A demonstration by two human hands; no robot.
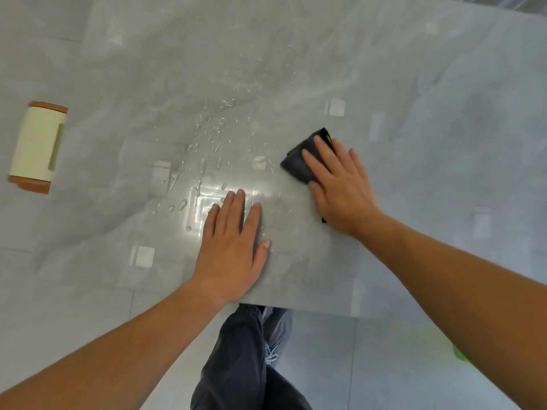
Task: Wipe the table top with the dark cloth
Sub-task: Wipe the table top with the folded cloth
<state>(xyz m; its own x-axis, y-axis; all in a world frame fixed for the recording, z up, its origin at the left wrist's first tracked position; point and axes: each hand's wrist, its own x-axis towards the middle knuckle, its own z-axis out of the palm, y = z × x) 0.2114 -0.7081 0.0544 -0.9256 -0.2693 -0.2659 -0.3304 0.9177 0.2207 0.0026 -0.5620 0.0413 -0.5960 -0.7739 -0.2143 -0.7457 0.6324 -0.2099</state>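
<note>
A glossy grey table top point(296, 69) fills most of the view, its near edge just above my legs. Several water drops point(213, 134) are scattered over its middle. The dark cloth point(297, 162), folded small, lies right of the drops. My right hand point(340, 184) presses flat on the cloth with straight fingers and covers its near half. My left hand point(233, 247) rests flat on the bare table near the front edge, fingers straight, beside a bright reflection.
A cream and brown chair point(37, 146) stands on the floor past the table's left edge. My dark trousers and a shoe point(251, 350) show below the near edge. A green object point(460, 353) lies on the tiled floor at lower right.
</note>
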